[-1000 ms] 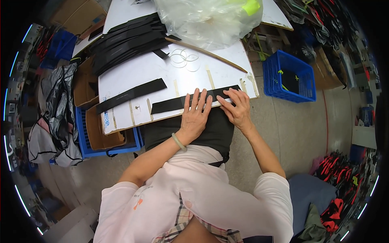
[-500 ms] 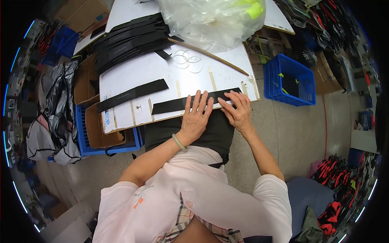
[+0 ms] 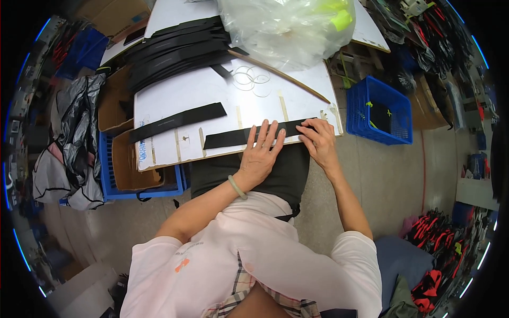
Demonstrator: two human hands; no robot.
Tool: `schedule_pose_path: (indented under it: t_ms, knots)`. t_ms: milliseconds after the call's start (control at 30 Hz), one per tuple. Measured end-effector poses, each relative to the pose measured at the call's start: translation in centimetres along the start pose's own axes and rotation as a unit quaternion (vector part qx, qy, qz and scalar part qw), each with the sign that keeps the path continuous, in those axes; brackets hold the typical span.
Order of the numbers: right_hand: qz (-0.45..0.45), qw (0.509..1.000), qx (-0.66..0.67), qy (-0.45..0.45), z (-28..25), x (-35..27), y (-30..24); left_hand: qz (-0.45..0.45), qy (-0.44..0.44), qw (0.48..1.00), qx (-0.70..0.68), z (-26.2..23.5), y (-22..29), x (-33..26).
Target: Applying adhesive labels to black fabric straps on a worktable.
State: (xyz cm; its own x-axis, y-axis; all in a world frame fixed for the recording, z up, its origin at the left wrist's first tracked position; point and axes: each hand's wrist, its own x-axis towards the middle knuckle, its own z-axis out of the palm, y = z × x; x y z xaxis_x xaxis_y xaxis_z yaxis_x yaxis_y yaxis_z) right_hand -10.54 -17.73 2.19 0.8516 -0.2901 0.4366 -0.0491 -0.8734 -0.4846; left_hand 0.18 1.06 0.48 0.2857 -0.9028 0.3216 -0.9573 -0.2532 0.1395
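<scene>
Around the middle of the frame, at the near edge of the white board (image 3: pixel 175 95), a long black strip (image 3: pixel 228 139) is lying flat. It's looking thin, light and floppy, probably a bit grippy, so pinching an end beats lifting the middle. The left hand (image 3: pixel 258 156) is pressing down on it with fingers spread, palm flat, nothing grasped. The right hand (image 3: pixel 318 142) is curling over the strip's right end, seemingly pinching it, hard to tell.

Strip (image 3: pixel 249 137) lies on board (image 3: pixel 212 95) under both hands; crate (image 3: pixel 379 111) right; bag (image 3: pixel 289 29) behind.
</scene>
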Motion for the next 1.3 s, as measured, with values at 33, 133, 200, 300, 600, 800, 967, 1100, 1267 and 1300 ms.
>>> schedule_pose_path:
  t_ms: [33,133,200,300,600,800,967,1100,1267,1300]
  knots:
    - [-0.003,1.000,-0.021,-0.007,-0.1,0.1,-0.2,0.000,-0.002,1.000,0.007,0.0,0.0,0.0]
    - [-0.012,0.999,-0.047,-0.021,-0.3,1.6,-1.4,0.001,-0.003,1.000,0.005,-0.1,0.0,0.1]
    - [-0.007,1.000,0.010,-0.009,0.0,3.5,-3.1,-0.003,0.000,1.000,0.018,0.1,-0.2,-0.1]
    - [-0.041,0.988,0.142,-0.043,2.8,6.1,-6.0,0.009,-0.020,1.000,-0.015,1.0,-0.3,-0.5]
    - [-0.010,0.993,0.073,-0.089,3.5,9.1,-5.9,-0.009,-0.028,0.999,-0.014,0.9,-0.5,-1.0]
    - [0.263,0.940,-0.076,-0.202,-4.2,6.7,3.6,0.003,-0.012,1.000,-0.006,0.3,0.1,0.2]
    - [0.258,0.936,0.011,-0.239,-3.2,6.2,5.3,0.003,-0.019,1.000,-0.003,0.5,0.2,0.4]
    - [0.238,0.939,0.052,-0.243,-3.4,5.7,6.1,-0.002,-0.023,1.000,0.002,0.6,0.3,0.5]
    - [0.219,0.939,0.094,-0.247,-3.5,5.5,7.1,0.002,-0.006,1.000,0.001,0.9,0.1,0.4]
    - [0.224,0.938,0.098,-0.245,-3.5,5.6,7.0,-0.002,-0.008,1.000,0.003,0.8,0.0,0.4]
